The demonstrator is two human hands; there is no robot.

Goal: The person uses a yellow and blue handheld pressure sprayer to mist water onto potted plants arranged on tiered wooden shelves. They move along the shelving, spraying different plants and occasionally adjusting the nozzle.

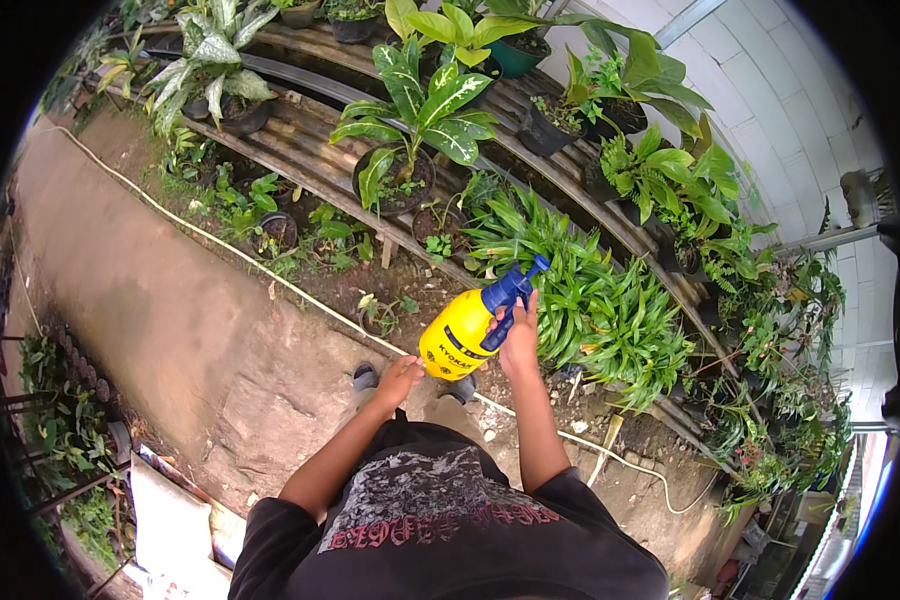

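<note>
A yellow Kyokan hand pump sprayer (454, 337) with a blue head and handle is tilted before me, its top towards the plants. My right hand (519, 334) is wrapped around its blue handle, with the fingers near the trigger. At the bottle's base, the fingers of my left hand (401, 381) rest against the yellow plastic; its underside hides part of their grip. Just beyond the sprayer head grows a dense clump of narrow-leaved green plants (592, 307). A potted dieffenbachia (427, 112) with white-marked leaves stands on the shelf farther ahead.
Tiered corrugated shelves (307, 146) carry several potted plants along a white block wall (787, 97). A pale hose (270, 274) runs along the edge of the concrete path (157, 322), passing by my feet. A small potted plant (380, 319) sits low beside the hose.
</note>
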